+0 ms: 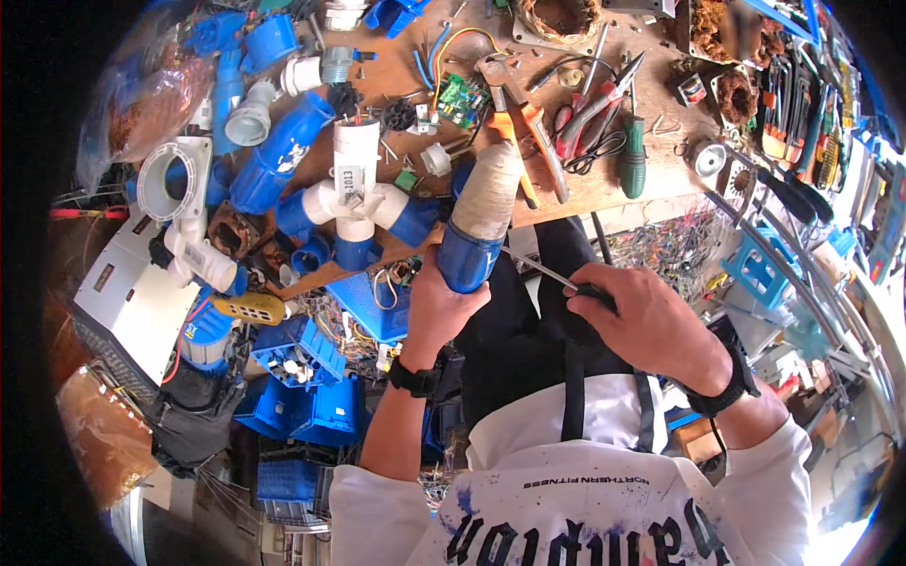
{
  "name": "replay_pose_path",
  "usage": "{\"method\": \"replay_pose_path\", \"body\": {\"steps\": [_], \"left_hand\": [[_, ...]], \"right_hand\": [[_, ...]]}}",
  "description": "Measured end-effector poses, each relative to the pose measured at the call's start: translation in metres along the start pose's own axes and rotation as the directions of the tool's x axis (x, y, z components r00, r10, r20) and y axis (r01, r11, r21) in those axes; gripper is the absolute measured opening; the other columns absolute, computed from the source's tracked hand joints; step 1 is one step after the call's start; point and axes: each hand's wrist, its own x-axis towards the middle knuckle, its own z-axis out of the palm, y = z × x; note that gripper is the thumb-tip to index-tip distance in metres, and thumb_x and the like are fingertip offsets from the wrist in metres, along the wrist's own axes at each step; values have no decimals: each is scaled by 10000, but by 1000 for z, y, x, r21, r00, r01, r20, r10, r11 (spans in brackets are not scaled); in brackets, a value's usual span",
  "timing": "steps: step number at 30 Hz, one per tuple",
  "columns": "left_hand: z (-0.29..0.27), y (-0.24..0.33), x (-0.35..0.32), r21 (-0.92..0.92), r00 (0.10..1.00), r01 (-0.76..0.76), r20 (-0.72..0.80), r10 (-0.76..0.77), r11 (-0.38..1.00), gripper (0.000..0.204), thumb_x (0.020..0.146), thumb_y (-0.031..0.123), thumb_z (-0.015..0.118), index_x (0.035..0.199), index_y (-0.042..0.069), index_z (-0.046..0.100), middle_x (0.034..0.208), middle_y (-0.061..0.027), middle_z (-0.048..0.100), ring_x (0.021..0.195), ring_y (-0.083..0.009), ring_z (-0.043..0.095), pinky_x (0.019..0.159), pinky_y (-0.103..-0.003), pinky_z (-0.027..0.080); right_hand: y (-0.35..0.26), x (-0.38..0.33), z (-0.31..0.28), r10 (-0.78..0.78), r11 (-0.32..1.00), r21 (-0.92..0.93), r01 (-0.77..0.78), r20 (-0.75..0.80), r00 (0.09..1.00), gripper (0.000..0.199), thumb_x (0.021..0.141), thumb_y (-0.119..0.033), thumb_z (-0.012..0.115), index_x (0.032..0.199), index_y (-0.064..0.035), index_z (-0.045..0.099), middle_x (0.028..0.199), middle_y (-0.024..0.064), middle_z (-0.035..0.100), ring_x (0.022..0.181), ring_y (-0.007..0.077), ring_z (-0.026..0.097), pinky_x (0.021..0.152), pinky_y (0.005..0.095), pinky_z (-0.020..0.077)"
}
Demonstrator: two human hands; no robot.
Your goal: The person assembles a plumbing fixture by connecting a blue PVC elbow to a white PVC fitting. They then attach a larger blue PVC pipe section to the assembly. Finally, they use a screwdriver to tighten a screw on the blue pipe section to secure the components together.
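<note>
My left hand [440, 304] is closed around the lower end of a blue industrial plug [469, 253]. A beige, ribbed wrapping [489, 189] covers its upper part, which tilts up over the bench's front edge. In my right hand [651, 321] is a screwdriver [545, 271] with a dark handle. Its thin shaft slants up and left toward the plug's blue side; whether the tip touches cannot be told. Orange-handled pliers [528, 118] lie on the bench just beyond the wrapped end. To the left rests a white branching connector [354, 203] with blue ends.
Red-handled pliers [599, 108] and a green-handled screwdriver [632, 160] lie on the wooden bench [566, 28]. A green circuit board [461, 99] with wires is farther back. Blue bins [302, 407] stand below left, beside a white-topped box [137, 288]. Metal rails [769, 245] run along the right.
</note>
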Motion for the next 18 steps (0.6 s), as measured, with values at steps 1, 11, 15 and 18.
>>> {"method": "replay_pose_path", "body": {"steps": [1,11,15,18], "left_hand": [[-1,2,0,-16,999,34,18,-34,999,551,654,189,812,1093,-6,542,933,-179,679,852,-316,682,777,-398,528],[-5,3,2,10,998,48,43,-48,999,606,651,189,806,1138,-7,502,913,-210,683,857,-364,694,763,-413,542],[-7,8,1,60,1000,19,1,-19,998,583,651,186,803,1121,-10,518,920,-214,684,861,-367,693,764,-416,542],[-10,6,1,27,999,31,7,-31,999,555,657,181,800,1105,-14,537,901,-179,688,823,-328,695,754,-407,544]], "right_hand": [[0,0,0,-8,1000,0,8,-6,1000,248,922,-215,610,1040,-1,652,827,227,659,810,395,647,727,425,497],[-13,8,-4,-33,997,-74,33,3,999,212,901,-190,605,990,-3,652,788,272,639,803,453,635,718,501,512],[-25,12,-5,52,997,-54,-49,50,997,212,907,-187,596,989,3,640,792,279,635,806,462,630,717,513,506],[-32,16,2,110,993,-41,-108,46,993,225,910,-197,593,996,5,641,797,281,634,810,471,625,720,516,504]]}}
